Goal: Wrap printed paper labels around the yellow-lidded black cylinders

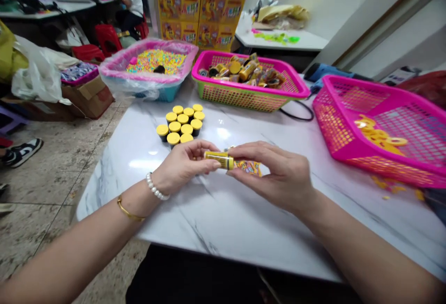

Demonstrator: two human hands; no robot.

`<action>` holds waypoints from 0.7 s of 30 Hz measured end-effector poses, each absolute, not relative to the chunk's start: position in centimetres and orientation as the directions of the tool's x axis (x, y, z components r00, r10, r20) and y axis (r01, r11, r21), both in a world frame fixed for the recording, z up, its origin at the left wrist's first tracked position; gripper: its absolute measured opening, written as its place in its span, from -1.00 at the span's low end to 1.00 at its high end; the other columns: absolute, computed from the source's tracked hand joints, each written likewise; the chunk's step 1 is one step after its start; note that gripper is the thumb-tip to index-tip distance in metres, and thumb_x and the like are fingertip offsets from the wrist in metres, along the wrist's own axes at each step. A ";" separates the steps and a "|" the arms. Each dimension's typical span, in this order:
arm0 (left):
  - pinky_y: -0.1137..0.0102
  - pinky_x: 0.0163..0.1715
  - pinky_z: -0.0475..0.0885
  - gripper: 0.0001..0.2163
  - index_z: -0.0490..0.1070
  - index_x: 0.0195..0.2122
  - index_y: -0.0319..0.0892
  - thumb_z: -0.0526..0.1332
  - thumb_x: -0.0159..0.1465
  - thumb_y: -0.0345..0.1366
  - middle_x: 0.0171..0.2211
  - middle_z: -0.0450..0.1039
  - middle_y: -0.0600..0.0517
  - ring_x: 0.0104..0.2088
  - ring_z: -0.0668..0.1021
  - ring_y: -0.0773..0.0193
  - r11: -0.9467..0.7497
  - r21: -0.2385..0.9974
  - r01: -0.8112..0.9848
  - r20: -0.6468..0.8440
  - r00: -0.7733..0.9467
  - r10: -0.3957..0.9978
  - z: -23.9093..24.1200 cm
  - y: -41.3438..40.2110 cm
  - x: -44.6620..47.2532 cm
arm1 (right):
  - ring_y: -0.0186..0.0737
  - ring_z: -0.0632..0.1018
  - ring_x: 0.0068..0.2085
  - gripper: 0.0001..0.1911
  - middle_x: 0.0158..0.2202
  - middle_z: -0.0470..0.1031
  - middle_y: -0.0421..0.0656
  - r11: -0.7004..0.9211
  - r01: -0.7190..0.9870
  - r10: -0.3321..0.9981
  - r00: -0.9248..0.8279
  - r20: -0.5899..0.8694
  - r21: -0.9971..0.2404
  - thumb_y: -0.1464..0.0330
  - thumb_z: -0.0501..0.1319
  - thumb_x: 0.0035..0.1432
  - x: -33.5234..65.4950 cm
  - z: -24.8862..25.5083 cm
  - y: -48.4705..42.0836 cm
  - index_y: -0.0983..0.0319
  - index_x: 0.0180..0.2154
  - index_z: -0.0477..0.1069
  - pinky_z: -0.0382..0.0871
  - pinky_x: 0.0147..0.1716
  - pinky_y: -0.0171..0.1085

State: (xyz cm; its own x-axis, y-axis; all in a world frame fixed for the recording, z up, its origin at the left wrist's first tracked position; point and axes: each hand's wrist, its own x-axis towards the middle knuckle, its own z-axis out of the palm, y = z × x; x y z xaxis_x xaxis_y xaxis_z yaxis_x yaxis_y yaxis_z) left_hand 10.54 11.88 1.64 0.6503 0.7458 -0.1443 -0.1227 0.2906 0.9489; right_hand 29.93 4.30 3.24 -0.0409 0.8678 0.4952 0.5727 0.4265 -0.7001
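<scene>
My left hand [184, 162] is closed on a small yellow cylindrical container [216, 157] with a printed label, held on its side above the table. My right hand [280, 174] pinches the container's right end between thumb and fingers. A colourful printed wrapper or label [249, 168] shows below my right fingers; whether they touch it, I cannot tell. Just beyond my left hand, several small dark cups with yellow lids [174, 127] stand upright in a cluster.
On the marbled white table [209, 220] are a plastic-lined basin [163, 92] of coloured beads, a pink-and-green basket [240, 99] of labelled containers, and a pink basket [334, 132] with yellow pieces. A person [132, 2] sits at the back left, near stacked yellow boxes [181, 4].
</scene>
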 end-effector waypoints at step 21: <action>0.55 -0.81 0.13 -0.52 0.41 -0.49 -0.22 0.38 0.05 0.16 -0.69 0.40 0.08 -0.80 0.34 0.46 0.458 0.889 -0.023 -0.288 0.750 0.595 1.2 11.9 10.5 | -0.27 0.63 -0.41 -0.77 -0.25 0.53 -0.18 0.021 -0.197 1.000 0.023 0.017 -0.980 0.24 0.54 -0.11 29.2 0.7 5.8 0.20 -0.41 0.62 0.66 -0.50 -0.25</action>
State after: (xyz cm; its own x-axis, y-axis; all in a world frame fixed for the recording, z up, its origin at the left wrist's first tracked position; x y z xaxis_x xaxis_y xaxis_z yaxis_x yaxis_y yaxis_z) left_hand 10.48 11.90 1.22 0.7504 0.5950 -0.2878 -0.0225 0.4582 0.8885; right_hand 29.18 5.76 0.73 0.0233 0.9996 0.0171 -0.1972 0.0214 -0.9801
